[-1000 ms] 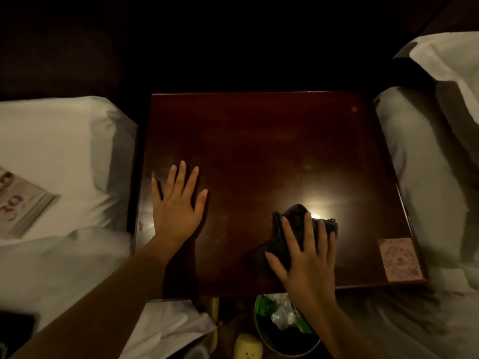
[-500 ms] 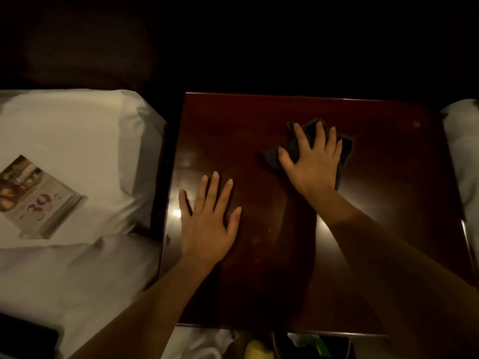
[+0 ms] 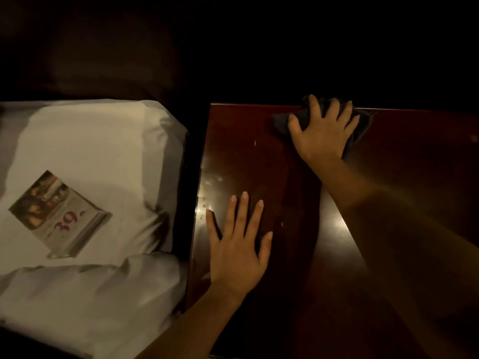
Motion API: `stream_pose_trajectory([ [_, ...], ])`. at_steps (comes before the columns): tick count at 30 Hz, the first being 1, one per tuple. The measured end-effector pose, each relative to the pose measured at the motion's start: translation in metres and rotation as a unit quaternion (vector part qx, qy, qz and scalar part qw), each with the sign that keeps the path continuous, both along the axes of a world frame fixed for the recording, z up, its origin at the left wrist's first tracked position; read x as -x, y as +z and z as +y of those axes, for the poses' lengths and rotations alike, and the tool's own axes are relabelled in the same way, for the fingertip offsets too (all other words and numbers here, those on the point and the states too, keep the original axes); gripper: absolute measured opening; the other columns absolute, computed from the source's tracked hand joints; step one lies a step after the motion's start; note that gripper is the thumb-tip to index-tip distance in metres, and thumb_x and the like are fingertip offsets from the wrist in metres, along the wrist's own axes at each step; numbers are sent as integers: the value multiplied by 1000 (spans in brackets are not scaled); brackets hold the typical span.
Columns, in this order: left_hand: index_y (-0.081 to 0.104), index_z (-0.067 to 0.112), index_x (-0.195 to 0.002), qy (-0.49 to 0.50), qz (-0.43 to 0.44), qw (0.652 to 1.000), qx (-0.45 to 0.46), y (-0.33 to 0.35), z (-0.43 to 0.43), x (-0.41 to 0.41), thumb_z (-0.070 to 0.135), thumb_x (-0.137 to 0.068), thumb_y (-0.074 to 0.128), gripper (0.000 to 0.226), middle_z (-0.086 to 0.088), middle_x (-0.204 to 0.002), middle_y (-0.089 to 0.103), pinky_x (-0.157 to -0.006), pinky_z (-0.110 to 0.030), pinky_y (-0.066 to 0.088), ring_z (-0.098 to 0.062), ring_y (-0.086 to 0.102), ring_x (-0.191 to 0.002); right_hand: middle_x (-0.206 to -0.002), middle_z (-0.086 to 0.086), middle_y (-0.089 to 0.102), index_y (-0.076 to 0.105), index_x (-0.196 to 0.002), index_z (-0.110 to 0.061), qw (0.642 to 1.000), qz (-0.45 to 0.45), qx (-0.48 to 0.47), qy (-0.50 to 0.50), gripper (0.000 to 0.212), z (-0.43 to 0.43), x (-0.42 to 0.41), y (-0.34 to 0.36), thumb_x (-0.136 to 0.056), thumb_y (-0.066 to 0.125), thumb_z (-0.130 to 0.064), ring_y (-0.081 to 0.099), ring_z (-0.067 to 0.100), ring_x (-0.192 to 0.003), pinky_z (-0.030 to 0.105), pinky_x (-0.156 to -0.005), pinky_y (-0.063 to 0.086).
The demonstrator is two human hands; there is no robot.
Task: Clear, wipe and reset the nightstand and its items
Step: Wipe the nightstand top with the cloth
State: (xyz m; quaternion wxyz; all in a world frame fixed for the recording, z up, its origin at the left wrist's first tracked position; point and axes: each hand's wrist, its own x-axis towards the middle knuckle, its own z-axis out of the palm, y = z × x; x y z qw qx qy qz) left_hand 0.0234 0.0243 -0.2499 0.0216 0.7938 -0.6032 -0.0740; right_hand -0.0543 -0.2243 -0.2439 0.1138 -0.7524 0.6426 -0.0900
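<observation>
The dark glossy wooden nightstand (image 3: 404, 182) fills the right half of the view, its top bare. My right hand (image 3: 322, 134) presses flat on a dark cloth (image 3: 282, 123) at the far edge of the top, fingers spread over it. My left hand (image 3: 237, 248) lies flat and empty on the near left part of the top, fingers apart. My right forearm crosses the top from the lower right.
A white pillow (image 3: 90, 151) and bedding (image 3: 77, 301) lie to the left of the nightstand. A printed card stand marked "39" (image 3: 61, 213) rests on the pillow. Behind the nightstand all is dark.
My right hand has pushed the cloth from the near edge of the top to its far edge. The view has shifted left, and the bin below has gone out of sight.
</observation>
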Motion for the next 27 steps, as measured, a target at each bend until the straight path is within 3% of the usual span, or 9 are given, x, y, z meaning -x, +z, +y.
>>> stream_pose_trajectory([
  [7, 14, 29, -147, -1, -3, 1000, -5, 1, -1, 1, 51, -94, 22, 58, -3, -157, 21, -114, -59, 7, -21, 14, -146, -156, 17, 15, 23, -145, -31, 1000, -4, -19, 7, 62, 5, 2, 3, -89, 33, -57, 1, 42, -144, 61, -115, -1],
  [17, 20, 30, -146, 27, 21, 999, 16, 4, 3, 3, 51, -93, 22, 57, -1, -157, 20, -117, -55, 11, -19, 17, -146, -159, 10, 10, 18, -145, -36, 998, 8, -38, 39, 64, 85, -1, 3, -88, 28, -63, -2, 37, -146, 58, -115, -2],
  [24, 18, 28, -147, 9, 33, 999, 24, 2, 55, 5, 52, -93, 25, 60, -3, -158, 17, -119, -47, 11, -21, 11, -147, -157, 11, 21, 26, -143, -35, 999, 1, -22, 48, 64, 167, 19, 3, -86, 31, -62, 7, 37, -145, 57, -115, 3],
  [27, 23, 24, -146, 20, 35, 999, 23, 5, 74, 6, 50, -93, 28, 59, -4, -157, 22, -118, -47, 17, -22, 17, -146, -155, 11, 25, 29, -143, -35, 998, 3, -24, 54, 64, 208, 34, 5, -84, 32, -62, 12, 38, -144, 57, -115, 7],
])
